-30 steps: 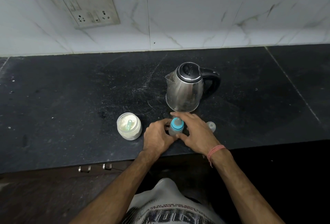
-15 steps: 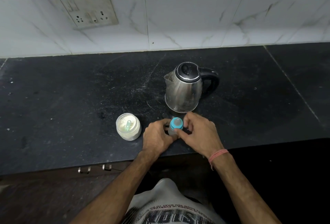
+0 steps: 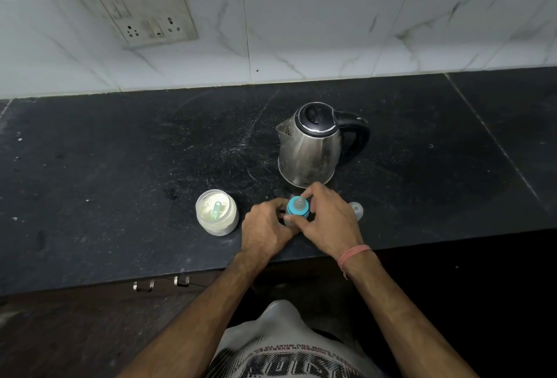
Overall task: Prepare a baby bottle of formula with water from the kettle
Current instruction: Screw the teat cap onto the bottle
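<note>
A small baby bottle with a blue collar and clear teat point(image 3: 297, 206) stands near the front edge of the black counter. My left hand point(image 3: 265, 230) grips the bottle's body from the left. My right hand point(image 3: 327, 221) has its fingers curled round the blue collar from the right and behind. The steel kettle point(image 3: 310, 145) with a black lid and handle stands just behind the bottle, spout to the left. An open jar of white formula powder point(image 3: 216, 212) with a pale green scoop in it sits to the left of my hands.
A clear bottle cap point(image 3: 356, 210) lies on the counter right of my right hand. The counter's front edge point(image 3: 422, 242) runs close under my wrists, with drawer handles point(image 3: 162, 283) below. A socket plate point(image 3: 141, 13) hangs on the tiled wall.
My right hand has shifted from lying over the collar to curling round it, fingers turning about the blue ring. The left hand keeps its grip on the bottle.
</note>
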`<state>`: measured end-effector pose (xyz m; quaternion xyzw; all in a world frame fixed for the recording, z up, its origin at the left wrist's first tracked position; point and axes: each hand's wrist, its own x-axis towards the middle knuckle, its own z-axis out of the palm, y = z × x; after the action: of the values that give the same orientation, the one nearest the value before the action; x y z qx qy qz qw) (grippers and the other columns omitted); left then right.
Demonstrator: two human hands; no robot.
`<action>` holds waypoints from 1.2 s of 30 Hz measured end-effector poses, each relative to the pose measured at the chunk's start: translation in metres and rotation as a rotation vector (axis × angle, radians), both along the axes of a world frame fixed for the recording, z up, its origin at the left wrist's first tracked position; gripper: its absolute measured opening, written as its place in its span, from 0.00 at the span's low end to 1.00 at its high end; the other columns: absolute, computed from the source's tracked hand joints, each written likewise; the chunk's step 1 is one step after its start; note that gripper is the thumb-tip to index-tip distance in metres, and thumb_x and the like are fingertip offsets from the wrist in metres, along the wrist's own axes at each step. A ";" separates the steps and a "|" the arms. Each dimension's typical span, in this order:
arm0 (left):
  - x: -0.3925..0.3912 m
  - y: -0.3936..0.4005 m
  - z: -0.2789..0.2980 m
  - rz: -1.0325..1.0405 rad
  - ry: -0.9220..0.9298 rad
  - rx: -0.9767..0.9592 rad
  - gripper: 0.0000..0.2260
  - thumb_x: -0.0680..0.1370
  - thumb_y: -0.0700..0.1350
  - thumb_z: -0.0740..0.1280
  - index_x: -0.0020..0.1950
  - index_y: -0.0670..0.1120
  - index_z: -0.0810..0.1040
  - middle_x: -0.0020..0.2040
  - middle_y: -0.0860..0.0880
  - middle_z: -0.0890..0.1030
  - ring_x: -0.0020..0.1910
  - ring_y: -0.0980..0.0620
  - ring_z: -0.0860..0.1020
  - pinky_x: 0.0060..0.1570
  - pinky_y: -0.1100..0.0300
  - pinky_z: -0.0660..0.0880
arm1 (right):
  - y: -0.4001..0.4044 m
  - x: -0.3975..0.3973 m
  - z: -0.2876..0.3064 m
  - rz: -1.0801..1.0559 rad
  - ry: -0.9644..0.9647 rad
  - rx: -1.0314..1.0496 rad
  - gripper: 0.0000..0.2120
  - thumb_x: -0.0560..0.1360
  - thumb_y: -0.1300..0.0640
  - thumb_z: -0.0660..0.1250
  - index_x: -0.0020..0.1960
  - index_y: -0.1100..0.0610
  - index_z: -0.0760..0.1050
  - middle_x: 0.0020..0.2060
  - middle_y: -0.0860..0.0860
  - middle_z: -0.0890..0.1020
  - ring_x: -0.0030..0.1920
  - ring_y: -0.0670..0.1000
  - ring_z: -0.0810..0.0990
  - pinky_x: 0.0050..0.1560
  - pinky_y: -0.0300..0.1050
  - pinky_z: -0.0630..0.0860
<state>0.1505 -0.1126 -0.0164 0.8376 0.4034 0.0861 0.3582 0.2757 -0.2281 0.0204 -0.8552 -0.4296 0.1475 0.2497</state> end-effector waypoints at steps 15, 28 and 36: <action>0.001 0.004 -0.002 -0.021 0.030 0.045 0.17 0.76 0.53 0.76 0.65 0.59 0.87 0.52 0.57 0.89 0.51 0.54 0.86 0.50 0.58 0.77 | 0.008 -0.012 -0.011 0.032 -0.220 -0.050 0.23 0.81 0.35 0.69 0.64 0.52 0.75 0.59 0.48 0.72 0.50 0.50 0.83 0.47 0.51 0.85; 0.003 0.007 -0.011 -0.052 0.035 0.043 0.24 0.72 0.61 0.81 0.66 0.58 0.85 0.53 0.59 0.85 0.58 0.56 0.74 0.53 0.55 0.75 | 0.006 0.020 0.010 0.243 -0.055 -0.159 0.22 0.80 0.40 0.74 0.71 0.45 0.76 0.59 0.42 0.70 0.54 0.48 0.81 0.60 0.56 0.82; 0.001 0.004 -0.019 -0.036 -0.004 0.084 0.18 0.76 0.58 0.77 0.65 0.59 0.86 0.49 0.61 0.84 0.56 0.57 0.71 0.49 0.57 0.73 | 0.000 -0.031 -0.030 -0.170 -0.041 0.122 0.23 0.81 0.38 0.72 0.69 0.51 0.78 0.58 0.45 0.69 0.50 0.44 0.78 0.50 0.47 0.83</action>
<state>0.1519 -0.1091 -0.0352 0.8588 0.3837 0.0982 0.3249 0.2444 -0.2285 -0.0093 -0.8746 -0.3685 0.0817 0.3042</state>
